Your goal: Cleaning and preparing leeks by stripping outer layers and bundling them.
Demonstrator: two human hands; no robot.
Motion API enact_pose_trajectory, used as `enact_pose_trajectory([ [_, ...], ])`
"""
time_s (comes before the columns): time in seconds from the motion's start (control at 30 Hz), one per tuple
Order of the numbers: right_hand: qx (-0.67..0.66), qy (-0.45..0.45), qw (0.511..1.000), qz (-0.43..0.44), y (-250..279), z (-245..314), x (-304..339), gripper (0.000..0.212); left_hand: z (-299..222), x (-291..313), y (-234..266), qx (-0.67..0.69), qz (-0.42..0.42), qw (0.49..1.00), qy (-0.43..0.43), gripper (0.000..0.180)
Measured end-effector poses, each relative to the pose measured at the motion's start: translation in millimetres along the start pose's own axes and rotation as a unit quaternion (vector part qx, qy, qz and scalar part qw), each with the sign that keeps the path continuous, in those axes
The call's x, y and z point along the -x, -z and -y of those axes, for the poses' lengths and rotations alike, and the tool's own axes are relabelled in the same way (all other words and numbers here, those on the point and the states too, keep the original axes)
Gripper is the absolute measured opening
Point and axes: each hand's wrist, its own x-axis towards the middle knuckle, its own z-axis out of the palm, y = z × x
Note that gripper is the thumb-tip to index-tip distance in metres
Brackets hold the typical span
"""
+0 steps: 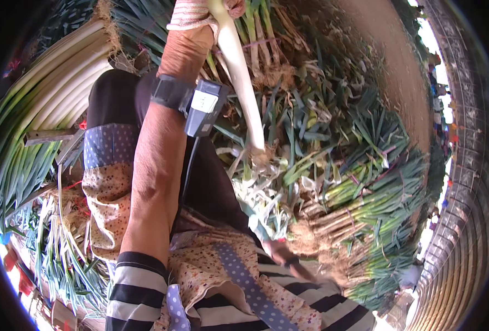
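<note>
My left hand (193,15), in a pale striped glove, reaches to the top edge with its fingers closed round a long leek (243,83). The white stalk hangs down to the right of my forearm, roots at its lower end. My right hand (280,252) is low at the right, close to my lap, beside pale leek peelings (263,201) and bundled leeks. It is small and blurred, and its fingers cannot be made out. A black strap with a box-shaped device (204,107) sits on my left wrist.
Tied bundles of leeks (360,215) lie at the right, roots toward me. Loose green leaves (321,121) cover the ground ahead. A stack of thick leeks (68,71) stands at the left, with more leeks below it. A ribbed curved wall (465,182) runs along the right.
</note>
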Motion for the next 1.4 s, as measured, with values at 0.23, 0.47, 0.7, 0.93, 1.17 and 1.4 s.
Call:
enact_pose_trajectory([
  [0.23,-0.122,-0.225,0.929,-0.267,302.6,132.9,-136.7,0.036,-14.2,14.9,-5.3,-0.040,-0.062,0.997,-0.011,0.048],
  [0.47,0.070,0.024,0.851,-0.521,496.3,233.5,-231.8,0.072,-2.5,7.3,32.2,-0.146,-0.197,0.969,-0.018,0.052],
  [0.7,0.090,0.072,0.859,-0.498,479.7,215.4,-253.9,0.065,-12.5,2.8,44.2,-0.069,-0.193,0.979,-0.021,0.031],
  [0.93,-0.194,0.104,0.871,-0.439,500.2,222.7,-241.0,0.051,-9.8,-6.1,37.7,0.000,-0.005,1.000,0.012,0.037],
  [1.17,-0.028,0.076,0.896,-0.436,521.1,237.4,-229.4,0.025,-3.1,1.3,9.5,-0.089,-0.134,0.986,-0.035,0.037],
  [1.4,0.036,0.042,0.884,-0.463,467.2,246.9,-181.1,0.024,-0.9,4.7,1.9,-0.042,-0.293,0.953,0.071,0.036],
])
